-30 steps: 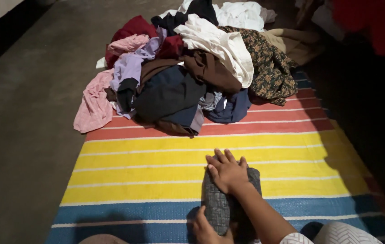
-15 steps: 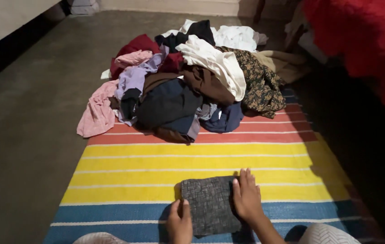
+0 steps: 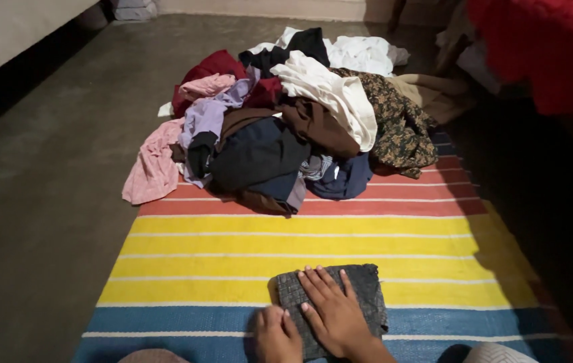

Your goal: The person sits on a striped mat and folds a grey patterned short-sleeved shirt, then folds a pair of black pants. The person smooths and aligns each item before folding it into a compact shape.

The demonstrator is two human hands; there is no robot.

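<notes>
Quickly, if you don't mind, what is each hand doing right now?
Left hand: fingers curled, resting at the near edge of the folded grey cloth; no clear grasp.
Right hand: open, pressed flat on the cloth.

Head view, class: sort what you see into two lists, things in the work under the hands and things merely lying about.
In hand:
folded grey cloth
right hand, flat on it
left hand, at its edge
striped mat
heap of clothes

Lying about:
red cover
concrete floor
</notes>
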